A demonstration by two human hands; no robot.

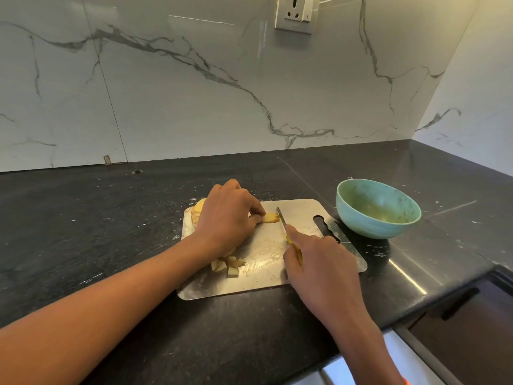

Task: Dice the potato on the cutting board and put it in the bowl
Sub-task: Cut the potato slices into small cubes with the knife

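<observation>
While our left hand (226, 215) pins one potato slice (270, 218) flat on the cutting board (266, 254), fingertips curled down onto its near end, our right hand (319, 262) grips one knife (281, 216) by its yellow handle, forefinger laid along the back of the blade. Blade tip sits just beside the right end of the slice; we cannot tell whether it touches.

Count, potato: one slice under the fingers; one stack of uncut slices (197, 211) at the board's far-left corner, mostly hidden behind the left hand — number of slices not readable; one small heap of diced pieces (227, 266) on the near-left part of the board, partly under the left wrist, about five or six cubes showing.

Count, other items: one metal cutting board with one handle slot at its right end; one pale green bowl (377, 209) standing on the desk (97, 218) just beside the board's right end, upright — no potato dice in it, only a smear of residue at the bottom. One wall socket (294, 13) on the marble backsplash.

Writing or brands: we can read none on any item.
</observation>
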